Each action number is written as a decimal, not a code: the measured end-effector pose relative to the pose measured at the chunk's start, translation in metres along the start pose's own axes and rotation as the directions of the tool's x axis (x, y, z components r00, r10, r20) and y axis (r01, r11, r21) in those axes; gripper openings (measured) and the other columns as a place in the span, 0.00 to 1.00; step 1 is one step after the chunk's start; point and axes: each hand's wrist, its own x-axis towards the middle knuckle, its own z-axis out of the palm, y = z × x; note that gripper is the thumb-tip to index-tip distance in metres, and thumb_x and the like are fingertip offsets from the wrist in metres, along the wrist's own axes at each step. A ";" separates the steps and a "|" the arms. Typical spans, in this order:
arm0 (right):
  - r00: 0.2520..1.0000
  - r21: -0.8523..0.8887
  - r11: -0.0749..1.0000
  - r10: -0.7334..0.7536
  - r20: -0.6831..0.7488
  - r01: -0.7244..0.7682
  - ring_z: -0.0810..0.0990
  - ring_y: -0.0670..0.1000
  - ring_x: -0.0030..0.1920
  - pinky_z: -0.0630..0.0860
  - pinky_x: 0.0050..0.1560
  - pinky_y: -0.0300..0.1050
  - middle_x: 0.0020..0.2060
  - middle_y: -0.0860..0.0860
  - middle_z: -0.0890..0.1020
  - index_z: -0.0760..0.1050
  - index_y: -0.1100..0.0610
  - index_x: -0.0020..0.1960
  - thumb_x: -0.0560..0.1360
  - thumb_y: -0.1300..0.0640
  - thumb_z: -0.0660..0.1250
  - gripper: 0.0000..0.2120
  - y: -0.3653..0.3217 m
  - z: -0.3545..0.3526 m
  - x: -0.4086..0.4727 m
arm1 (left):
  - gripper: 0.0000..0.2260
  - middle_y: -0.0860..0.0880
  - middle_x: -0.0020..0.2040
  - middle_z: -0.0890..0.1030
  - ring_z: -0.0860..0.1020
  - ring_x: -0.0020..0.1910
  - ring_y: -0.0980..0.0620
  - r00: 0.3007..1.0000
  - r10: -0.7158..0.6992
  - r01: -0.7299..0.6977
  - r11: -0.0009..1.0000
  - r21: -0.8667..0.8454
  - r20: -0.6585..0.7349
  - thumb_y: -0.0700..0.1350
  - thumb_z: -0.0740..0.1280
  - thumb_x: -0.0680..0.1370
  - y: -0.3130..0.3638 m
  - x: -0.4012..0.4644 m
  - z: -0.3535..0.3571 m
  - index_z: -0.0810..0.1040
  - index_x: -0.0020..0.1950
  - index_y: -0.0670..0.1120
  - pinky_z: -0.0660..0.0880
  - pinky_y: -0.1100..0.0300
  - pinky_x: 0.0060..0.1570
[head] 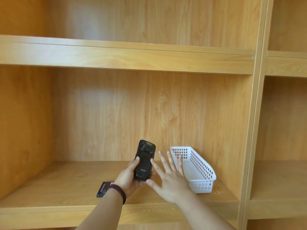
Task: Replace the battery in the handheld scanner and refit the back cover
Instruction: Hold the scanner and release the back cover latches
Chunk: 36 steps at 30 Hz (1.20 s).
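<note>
head: left hand [128, 178] grips scanner [144, 161]; right hand [169, 180] splayed.

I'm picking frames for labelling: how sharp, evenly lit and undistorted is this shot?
Head view: scanner and white basket fairly sharp, the scanner's logo just legible; right hand slightly motion-blurred; soft glare on the upper shelf edge; left side panel shaded; wide-angle bowing at the frame edges.

The left hand [128, 178] holds the black scanner [144, 161] up, back facing us. The right hand [171, 181] is spread open beside it.
</note>
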 end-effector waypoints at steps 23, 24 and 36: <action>0.961 0.985 0.097 0.251 0.115 -0.143 0.85 0.49 0.47 0.84 0.46 0.51 0.47 0.49 0.85 0.77 0.50 0.52 0.82 0.57 0.62 0.06 -0.018 -0.043 0.013 | 0.12 0.38 0.60 0.80 0.79 0.58 0.39 0.993 0.117 -0.118 0.981 0.152 0.016 0.38 0.63 0.79 0.020 -0.012 0.013 0.75 0.63 0.40 0.79 0.45 0.50; 0.960 0.984 0.088 0.249 0.127 -0.153 0.85 0.49 0.48 0.84 0.45 0.50 0.48 0.50 0.85 0.77 0.51 0.54 0.82 0.57 0.61 0.07 -0.018 -0.043 0.011 | 0.12 0.39 0.58 0.82 0.80 0.55 0.42 0.988 0.150 -0.142 0.967 0.211 -0.024 0.38 0.64 0.79 0.024 -0.012 0.014 0.76 0.62 0.42 0.79 0.48 0.47; 0.958 0.980 0.035 0.221 0.182 -0.195 0.84 0.43 0.43 0.84 0.41 0.46 0.47 0.46 0.84 0.76 0.51 0.56 0.82 0.58 0.60 0.07 -0.024 -0.037 -0.003 | 0.07 0.41 0.54 0.83 0.82 0.48 0.46 0.970 0.216 -0.142 0.877 0.460 -0.114 0.39 0.64 0.80 0.041 -0.020 0.020 0.77 0.57 0.43 0.81 0.56 0.39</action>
